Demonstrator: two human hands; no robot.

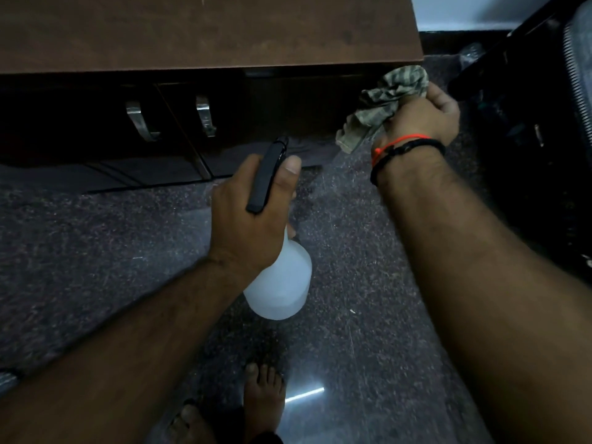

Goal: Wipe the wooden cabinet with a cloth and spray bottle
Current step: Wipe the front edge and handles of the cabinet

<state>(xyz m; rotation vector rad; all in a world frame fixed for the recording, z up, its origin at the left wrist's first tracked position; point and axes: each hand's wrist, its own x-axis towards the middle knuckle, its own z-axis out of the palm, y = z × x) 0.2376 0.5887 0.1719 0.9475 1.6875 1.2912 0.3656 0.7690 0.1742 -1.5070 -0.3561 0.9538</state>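
The wooden cabinet point(205, 30) fills the top of the view, its brown top above dark doors with two metal handles point(141, 121). My left hand point(246, 216) grips a white spray bottle point(283, 283) by its neck, the black spray head point(267, 176) pointing at the cabinet's lower front. My right hand point(423, 118) is closed on a crumpled greenish cloth point(384, 104), held at the cabinet's right front corner, just below the top edge. Red and black bands circle my right wrist.
A dark speckled stone floor point(96, 238) lies below. A black piece of furniture with a ribbed edge point(544, 123) stands close at the right. My bare feet point(262, 398) are at the bottom centre. A white wall shows at top right.
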